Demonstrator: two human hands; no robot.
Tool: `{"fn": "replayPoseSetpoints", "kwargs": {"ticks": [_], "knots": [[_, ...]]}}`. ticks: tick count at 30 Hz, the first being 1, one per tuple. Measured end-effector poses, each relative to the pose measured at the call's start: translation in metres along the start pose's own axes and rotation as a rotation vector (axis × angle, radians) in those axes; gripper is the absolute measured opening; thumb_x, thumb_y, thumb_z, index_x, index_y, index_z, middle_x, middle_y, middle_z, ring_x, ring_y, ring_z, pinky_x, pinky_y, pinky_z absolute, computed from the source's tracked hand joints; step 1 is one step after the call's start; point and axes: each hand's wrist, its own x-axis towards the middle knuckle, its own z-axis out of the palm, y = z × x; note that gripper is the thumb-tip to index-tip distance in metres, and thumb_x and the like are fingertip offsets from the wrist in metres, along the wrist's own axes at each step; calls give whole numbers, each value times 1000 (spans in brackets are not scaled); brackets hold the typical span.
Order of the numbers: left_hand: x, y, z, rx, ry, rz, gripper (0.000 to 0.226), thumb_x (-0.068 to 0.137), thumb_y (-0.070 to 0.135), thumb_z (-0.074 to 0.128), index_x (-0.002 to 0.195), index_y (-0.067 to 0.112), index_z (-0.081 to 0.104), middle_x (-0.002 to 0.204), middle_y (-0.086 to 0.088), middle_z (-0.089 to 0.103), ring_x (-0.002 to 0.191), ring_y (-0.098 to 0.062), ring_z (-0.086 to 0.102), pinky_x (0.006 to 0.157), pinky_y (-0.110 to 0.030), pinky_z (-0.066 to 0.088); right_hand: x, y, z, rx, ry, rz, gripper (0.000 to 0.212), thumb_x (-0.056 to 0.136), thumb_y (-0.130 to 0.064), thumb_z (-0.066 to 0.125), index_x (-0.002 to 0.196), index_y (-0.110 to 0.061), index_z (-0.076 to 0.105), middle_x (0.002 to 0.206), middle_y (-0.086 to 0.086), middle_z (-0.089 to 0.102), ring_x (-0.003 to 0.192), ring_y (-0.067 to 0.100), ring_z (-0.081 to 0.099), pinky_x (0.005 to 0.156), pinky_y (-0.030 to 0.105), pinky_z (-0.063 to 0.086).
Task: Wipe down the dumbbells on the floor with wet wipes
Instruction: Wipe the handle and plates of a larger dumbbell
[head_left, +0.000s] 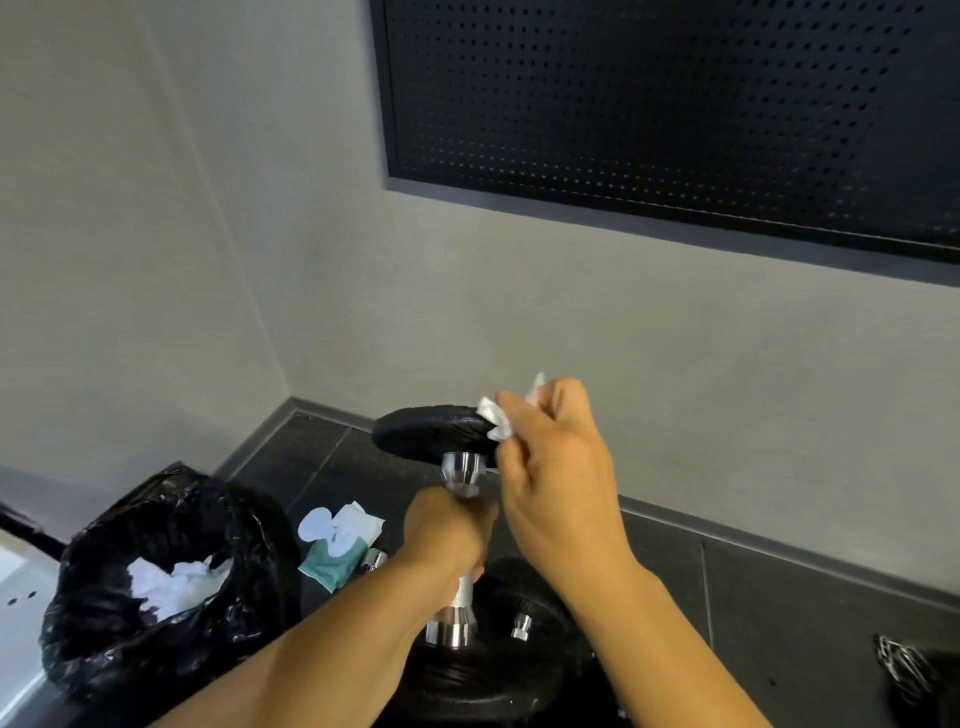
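I hold a dumbbell upright off the floor; it has black plates at both ends and a chrome handle. My left hand grips the handle in the middle. My right hand pinches a crumpled white wet wipe and presses it against the right edge of the upper black plate. The lower plate sits near the frame's bottom, partly hidden by my forearms. A second dumbbell lies on the dark floor behind it, mostly hidden.
A black bin bag with used white wipes inside stands at the left. A teal wet-wipe pack with its flap up lies on the dark tiled floor beside it. Grey walls meet in the corner; a black perforated panel hangs above. A wire object sits lower right.
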Motion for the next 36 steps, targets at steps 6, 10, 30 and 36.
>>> {"fn": "replayPoseSetpoints", "kwargs": {"ticks": [6,10,30,36], "knots": [[-6,3,-4,-64,-49,-19,31,95,4,47,65,10,47,54,-4,47,44,-15,45,46,-27,42,6,-4,10,-155,-24,-96,30,89,-18,35,86,-9,64,85,-2,34,56,16,34,41,21,24],[-10,-1,-10,-183,-179,-124,19,82,0,57,68,10,48,48,-3,39,37,-14,34,40,-21,31,-1,23,2,386,36,268,24,97,-13,48,90,-19,70,85,0,39,73,-3,42,67,9,37],[16,-2,-18,481,9,168,17,90,18,53,74,10,57,63,-3,56,49,-14,52,42,-19,44,-23,6,5,203,139,-115,11,88,-7,59,94,-4,68,83,-6,40,72,-2,42,62,7,36],[12,-5,-30,753,20,413,12,84,21,59,93,14,63,89,-3,67,83,-21,65,70,-28,51,-7,-7,6,-7,-20,-238,23,90,-22,48,86,-9,66,84,-1,47,60,13,47,47,20,40]]}}
